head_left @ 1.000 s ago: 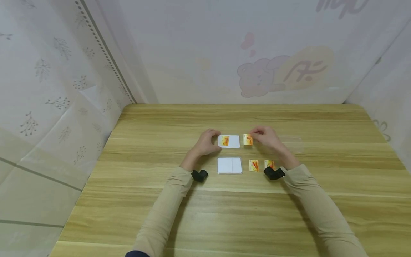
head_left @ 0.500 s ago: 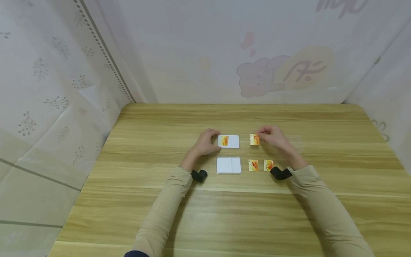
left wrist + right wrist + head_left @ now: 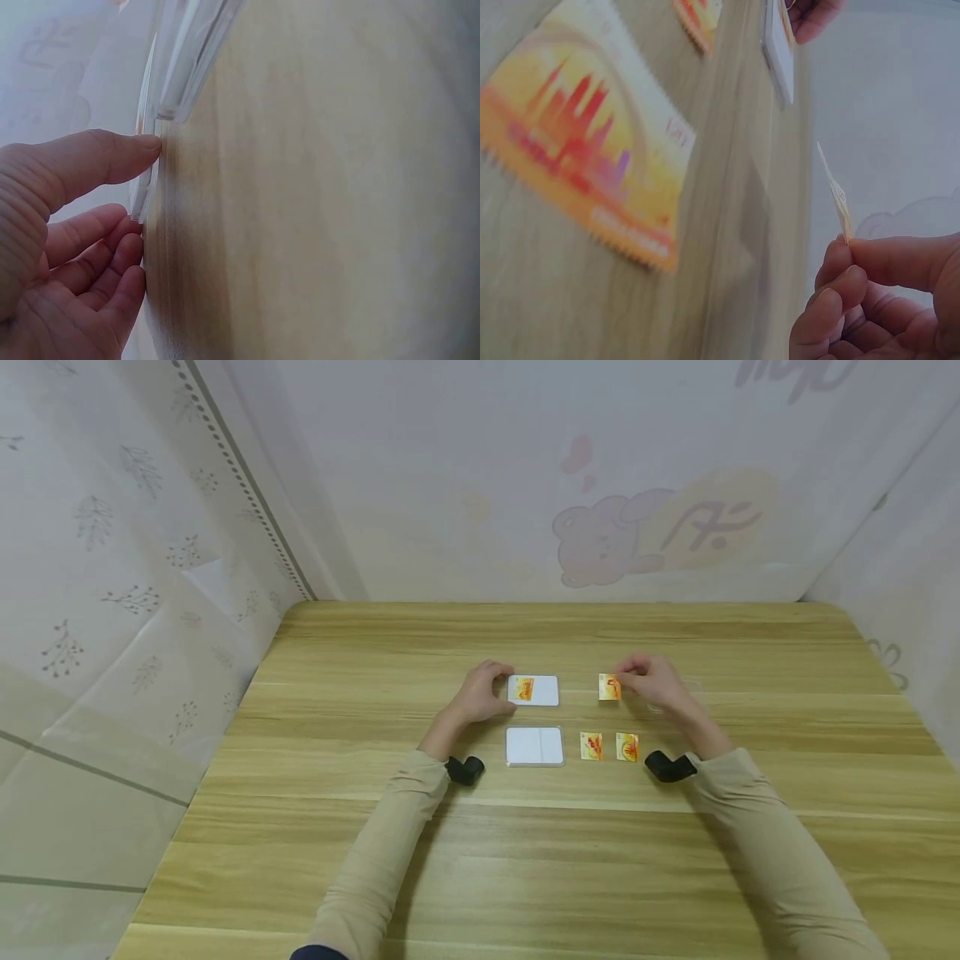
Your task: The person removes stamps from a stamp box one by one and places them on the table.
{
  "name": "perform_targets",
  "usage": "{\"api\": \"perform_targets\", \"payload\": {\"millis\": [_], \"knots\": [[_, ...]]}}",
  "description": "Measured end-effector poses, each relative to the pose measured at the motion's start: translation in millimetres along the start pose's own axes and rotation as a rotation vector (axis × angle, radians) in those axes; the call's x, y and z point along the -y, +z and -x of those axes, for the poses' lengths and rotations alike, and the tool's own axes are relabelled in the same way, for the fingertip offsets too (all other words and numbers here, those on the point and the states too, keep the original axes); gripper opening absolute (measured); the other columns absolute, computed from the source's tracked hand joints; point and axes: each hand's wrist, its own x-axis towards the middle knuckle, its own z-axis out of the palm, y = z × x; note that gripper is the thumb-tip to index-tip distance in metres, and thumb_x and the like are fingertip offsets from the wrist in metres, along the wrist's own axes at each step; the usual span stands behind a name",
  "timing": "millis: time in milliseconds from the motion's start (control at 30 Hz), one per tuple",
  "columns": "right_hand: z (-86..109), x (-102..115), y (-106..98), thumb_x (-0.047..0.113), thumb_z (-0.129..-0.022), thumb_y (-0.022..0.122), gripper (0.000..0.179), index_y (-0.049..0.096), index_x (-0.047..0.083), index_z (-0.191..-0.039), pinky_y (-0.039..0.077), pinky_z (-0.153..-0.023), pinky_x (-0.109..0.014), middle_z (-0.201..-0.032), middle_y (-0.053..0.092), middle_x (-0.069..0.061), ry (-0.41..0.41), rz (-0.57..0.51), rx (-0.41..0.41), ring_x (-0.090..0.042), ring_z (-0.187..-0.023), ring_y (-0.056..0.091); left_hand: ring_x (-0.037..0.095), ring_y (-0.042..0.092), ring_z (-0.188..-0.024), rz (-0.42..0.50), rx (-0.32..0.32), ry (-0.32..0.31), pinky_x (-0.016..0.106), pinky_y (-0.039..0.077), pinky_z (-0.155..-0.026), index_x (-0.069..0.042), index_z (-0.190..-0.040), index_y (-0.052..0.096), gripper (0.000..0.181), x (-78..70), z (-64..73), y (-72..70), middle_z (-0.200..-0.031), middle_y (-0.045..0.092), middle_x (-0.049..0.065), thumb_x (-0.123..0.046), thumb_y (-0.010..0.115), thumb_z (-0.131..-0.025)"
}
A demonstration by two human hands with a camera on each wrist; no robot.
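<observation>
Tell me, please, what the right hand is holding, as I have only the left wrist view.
Observer: The right hand pinches a small yellow-and-orange stamp between thumb and fingers.

Operator: Thank you; could you say whether other stamps lie loose on the table?

Observer: Two do, side by side to the right of the nearer case: a left loose stamp and a right loose stamp.

Operator: And what, please, shows on the face of the farther case, where my left hand is?

Observer: An orange stamp shows on its left half; the right half is plain white.
</observation>
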Motion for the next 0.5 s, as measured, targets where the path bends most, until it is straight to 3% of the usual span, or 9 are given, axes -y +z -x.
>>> {"api": "perform_targets", "payload": {"millis": [300, 500], "knots": [[4.1, -7.9, -5.9, 0.009, -0.092, 0.055, 0.019, 0.06, -0.007, -0.102, 0.035, -0.045, -0.021, -0.076, 0.055, -0.006, 0.062, -0.005, -0.006, -0.006, -0.053, 0.04, 0.031, 0.047, -0.116, -0.002, -0.002, 0.007, 0.04, 0.035, -0.102, 0.005, -0.124, 0.054, 0.055, 1.6, -0.1, 0.1, -0.125, 0.052, 0.018, -0.008, 0.075, -0.074], [3.9, -8.5, -6.1, 0.004, -0.087, 0.058, 0.016, 0.061, -0.009, -0.096, 0.036, -0.045, -0.02, -0.076, 0.058, -0.009, 0.014, 0.061, -0.023, -0.005, -0.054, 0.043, 0.03, 0.047, -0.117, -0.005, -0.007, 0.016, 0.04, 0.036, -0.102, 0.005, -0.124, 0.054, 0.055, 2.7, -1.0, 0.1, -0.126, 0.052, 0.018, -0.008, 0.075, -0.074]]}}
